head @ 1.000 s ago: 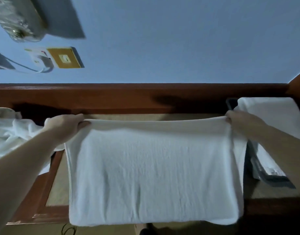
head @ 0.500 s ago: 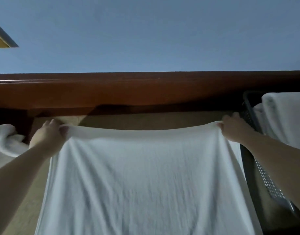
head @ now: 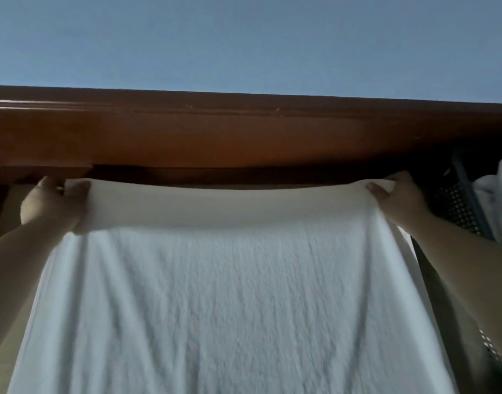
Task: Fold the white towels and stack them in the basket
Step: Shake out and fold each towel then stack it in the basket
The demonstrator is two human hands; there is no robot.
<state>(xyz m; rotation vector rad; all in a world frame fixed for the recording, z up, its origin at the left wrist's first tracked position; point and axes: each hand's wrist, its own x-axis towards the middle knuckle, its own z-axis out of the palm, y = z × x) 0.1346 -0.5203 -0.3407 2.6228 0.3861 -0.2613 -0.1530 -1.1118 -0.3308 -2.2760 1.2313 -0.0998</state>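
Note:
A white towel (head: 230,294) stretches across the middle of the view and runs off the bottom edge. My left hand (head: 49,206) pinches its far left corner. My right hand (head: 400,200) pinches its far right corner. The far edge between them curls over into a soft roll. A dark perforated basket (head: 457,203) stands at the right, just beyond my right hand. Folded white towels (head: 499,200) show inside it at the frame's edge.
A brown wooden board (head: 244,132) runs across the whole width right behind the towel's far edge. Above it is a plain blue wall (head: 244,38). A tan surface (head: 8,351) shows under the towel at the lower left.
Both hands have carried the towel's far edge farther away, up to the wooden board, and the edge now curls over. The view tilted, so the loose towels at the left are out of sight.

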